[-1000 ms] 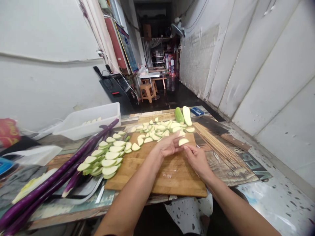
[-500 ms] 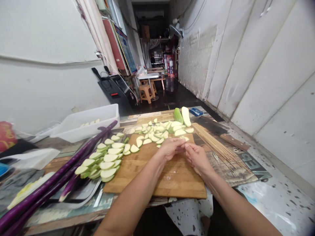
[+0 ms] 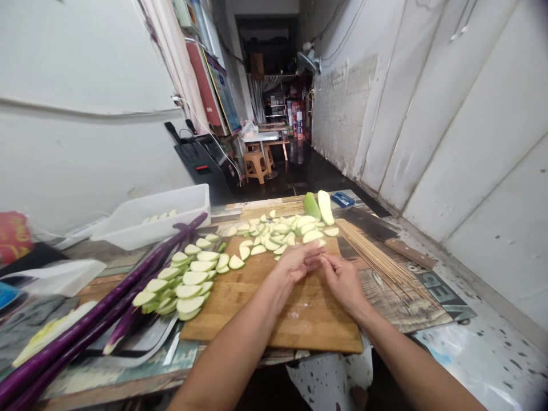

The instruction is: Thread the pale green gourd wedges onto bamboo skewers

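Note:
My left hand (image 3: 298, 261) and my right hand (image 3: 341, 278) meet above the far right part of a wooden cutting board (image 3: 257, 308). Both are closed, thumbs and fingers pinched together at the tips. Whatever lies between them is too small or hidden to make out. Just beyond my left fingertips is a pale, green-skinned vegetable slice (image 3: 314, 236). More loose slices (image 3: 274, 242) spread over the board's far edge. Rows of overlapping slices (image 3: 188, 291) rest left of the board, partly over a tray (image 3: 145, 348). To the right lies a bundle of thin wooden skewers (image 3: 372, 251).
Long purple eggplants (image 3: 107, 299) slant along the left side. Behind them stands a white plastic bin (image 3: 158, 205) with some slices inside. Two green vegetable halves (image 3: 325, 206), a blue packet (image 3: 342, 199) and a wooden-handled knife (image 3: 410, 253) lie at the far right.
The camera view has shifted slightly, so the scene sits a little lower. My hands stay pinched together, with the right hand turned slightly inward. Slices and skewers look unmoved.

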The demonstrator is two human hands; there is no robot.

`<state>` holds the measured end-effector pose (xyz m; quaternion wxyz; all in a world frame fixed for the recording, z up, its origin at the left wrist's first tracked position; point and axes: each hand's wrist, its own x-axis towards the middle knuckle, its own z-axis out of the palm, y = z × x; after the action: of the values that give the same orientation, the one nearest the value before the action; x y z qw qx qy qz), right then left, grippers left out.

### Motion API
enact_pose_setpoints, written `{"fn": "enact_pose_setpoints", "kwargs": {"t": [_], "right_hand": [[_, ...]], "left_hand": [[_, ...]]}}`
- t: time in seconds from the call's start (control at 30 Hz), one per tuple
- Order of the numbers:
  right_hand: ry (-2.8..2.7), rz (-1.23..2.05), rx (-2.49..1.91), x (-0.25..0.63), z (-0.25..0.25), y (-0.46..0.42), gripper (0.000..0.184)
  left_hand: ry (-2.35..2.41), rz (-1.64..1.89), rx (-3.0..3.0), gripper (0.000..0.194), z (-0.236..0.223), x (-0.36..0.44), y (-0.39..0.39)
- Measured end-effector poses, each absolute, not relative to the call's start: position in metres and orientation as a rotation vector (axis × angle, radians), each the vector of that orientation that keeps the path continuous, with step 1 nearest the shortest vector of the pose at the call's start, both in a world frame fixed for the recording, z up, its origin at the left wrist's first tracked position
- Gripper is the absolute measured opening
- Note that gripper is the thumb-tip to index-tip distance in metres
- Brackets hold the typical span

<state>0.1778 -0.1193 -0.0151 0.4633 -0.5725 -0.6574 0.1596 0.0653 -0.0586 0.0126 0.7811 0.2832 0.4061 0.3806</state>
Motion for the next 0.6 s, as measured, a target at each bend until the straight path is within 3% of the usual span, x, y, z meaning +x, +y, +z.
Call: {"fn": "enact_pose_setpoints", "kwargs": {"t": [0.13, 0.3, 0.6], "right_hand": [[-1.577, 0.448, -1.425, 0.177, -0.016, -0.117, 0.028], [-1.641, 0.475, -1.439, 0.182, -0.016, -0.125, 0.029], [-1.855, 0.256, -1.475, 0.206, -0.024, -0.117, 0.034]], "left_hand": [[0.87, 0.795, 0.617, 0.015, 0.013, 0.065, -0.058], [0.853, 1.052, 0.666, 0.015, 0.015, 0.061, -0.056], [0.871, 1.269, 0.69, 0.018, 0.024, 0.068, -0.053]]}}
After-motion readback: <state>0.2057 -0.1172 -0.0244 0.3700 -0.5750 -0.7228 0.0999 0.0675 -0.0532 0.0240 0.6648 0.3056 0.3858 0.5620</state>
